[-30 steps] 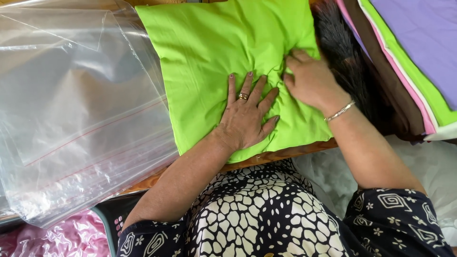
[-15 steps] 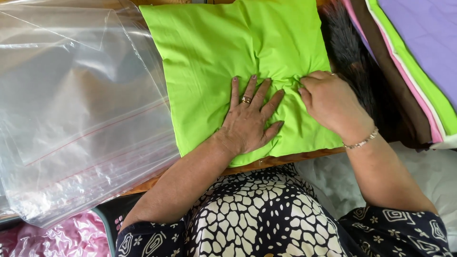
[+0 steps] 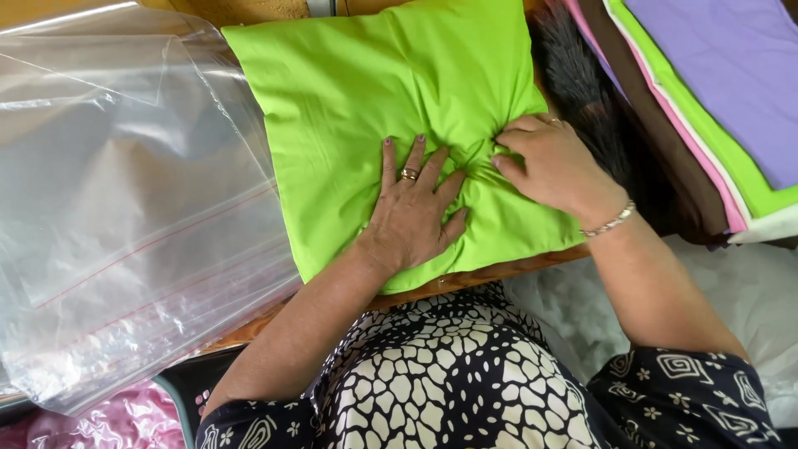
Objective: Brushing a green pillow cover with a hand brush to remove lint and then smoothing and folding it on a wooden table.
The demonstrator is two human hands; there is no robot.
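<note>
Softly puckered lime cotton cushion [image 3: 366,108], left hand [image 3: 413,218] flat, right hand [image 3: 550,164] pinching

pillow [image 3: 374,91]: matt green cloth | bags [image 3: 125,208]: glossy clear plastic | table [image 3: 490,273]: wood

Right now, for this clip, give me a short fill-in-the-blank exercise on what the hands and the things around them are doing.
1. The left hand lies flat on a ____ green cushion.
2. The right hand wears a ____ at the wrist.
3. The clear plastic bags lie on the ____ side of the cushion in the picture.
4. The ring sits on the ____ hand.

Missing words: bright (lime); bracelet; left; left
</note>
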